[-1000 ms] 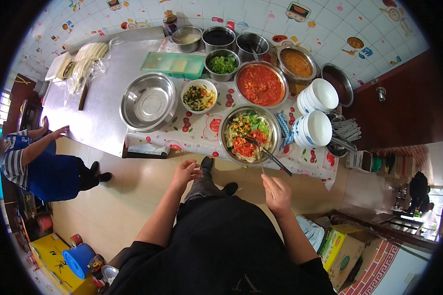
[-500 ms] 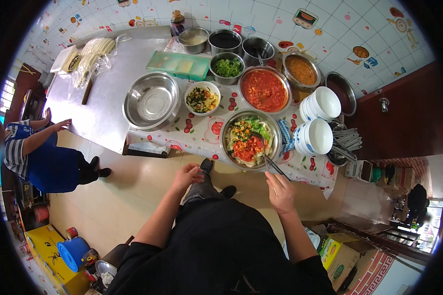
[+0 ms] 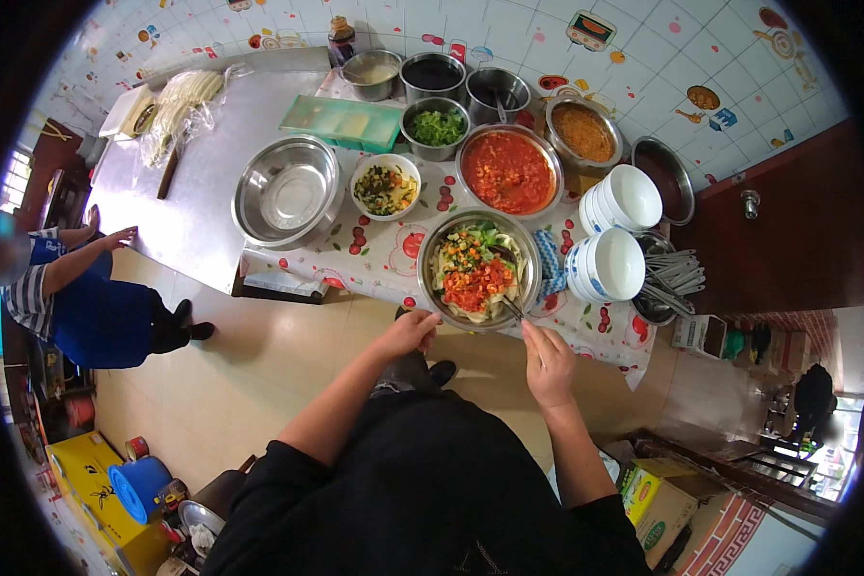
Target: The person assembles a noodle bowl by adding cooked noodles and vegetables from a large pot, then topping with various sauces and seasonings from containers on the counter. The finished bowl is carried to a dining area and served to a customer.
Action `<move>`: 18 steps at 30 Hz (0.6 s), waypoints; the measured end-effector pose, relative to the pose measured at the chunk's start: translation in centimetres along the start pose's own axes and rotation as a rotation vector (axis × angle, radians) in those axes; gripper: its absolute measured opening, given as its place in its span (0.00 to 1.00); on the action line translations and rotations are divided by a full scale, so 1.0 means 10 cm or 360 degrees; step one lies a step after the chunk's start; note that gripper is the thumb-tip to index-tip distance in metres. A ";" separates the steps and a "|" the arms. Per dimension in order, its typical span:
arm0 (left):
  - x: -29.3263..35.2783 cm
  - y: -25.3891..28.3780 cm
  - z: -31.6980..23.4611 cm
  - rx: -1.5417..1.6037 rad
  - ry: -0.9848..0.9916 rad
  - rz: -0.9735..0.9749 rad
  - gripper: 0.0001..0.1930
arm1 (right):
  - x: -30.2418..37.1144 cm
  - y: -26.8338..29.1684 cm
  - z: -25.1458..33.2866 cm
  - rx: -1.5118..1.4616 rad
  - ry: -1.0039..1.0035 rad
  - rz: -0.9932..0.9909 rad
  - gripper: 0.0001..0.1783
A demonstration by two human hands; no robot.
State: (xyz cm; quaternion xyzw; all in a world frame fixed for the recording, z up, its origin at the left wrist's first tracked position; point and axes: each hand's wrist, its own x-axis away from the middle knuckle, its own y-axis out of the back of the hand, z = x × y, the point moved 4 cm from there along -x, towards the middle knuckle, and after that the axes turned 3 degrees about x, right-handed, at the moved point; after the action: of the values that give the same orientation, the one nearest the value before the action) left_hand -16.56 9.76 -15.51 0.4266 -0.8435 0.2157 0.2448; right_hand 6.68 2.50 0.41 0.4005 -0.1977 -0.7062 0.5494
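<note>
Head view: left hand (image 3: 411, 335) has moved in over the last half second and is now at the near-left rim of the mixing bowl (image 3: 533, 283), fingers loosely curled; rim contact cannot be told. Right hand (image 3: 549, 363) is closed round the utensil (image 3: 514, 309), gripped nearer the bowl than before, its far end in the food. Judgement: the bowl now has both hands at it, so it could be steadied while the food is worked.

Mixing bowl stands at the table's front edge on the patterned cover (image 3: 374, 274), just beside a blue checked cloth (image 3: 551, 261). Contents: pale strips, probably noodles, under red topping (image 3: 475, 293), colored dice (image 3: 470, 250) and greens; only partly mixed.

Other containers: white bowl (image 3: 394, 217), similar dice; large pot (image 3: 558, 182), chunky red sauce (image 3: 509, 173); small pot (image 3: 437, 154), chopped leaves (image 3: 438, 127).
</note>
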 end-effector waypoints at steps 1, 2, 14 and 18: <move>-0.05 -0.02 -0.03 -0.0015 -0.0006 0.0024 0.22 | -0.03 0.00 -0.06 -0.0037 -0.0077 -0.0027 0.12; -0.10 -0.02 -0.04 -0.0027 -0.0015 0.0033 0.23 | -0.04 0.01 -0.15 -0.0355 -0.0368 -0.0157 0.12; -0.42 0.01 0.15 0.0094 0.0097 0.0022 0.25 | -0.21 0.05 -0.50 -0.1135 -0.1156 -0.0360 0.15; -0.39 -0.02 0.10 0.0173 0.0233 -0.0055 0.24 | -0.43 0.05 -0.09 0.0047 0.0072 0.0279 0.14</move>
State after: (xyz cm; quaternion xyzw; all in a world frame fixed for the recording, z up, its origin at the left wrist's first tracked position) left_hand -14.58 11.48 -18.55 0.4369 -0.8029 0.2876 0.2860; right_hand 8.05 6.53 1.77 0.4056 -0.2299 -0.6431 0.6075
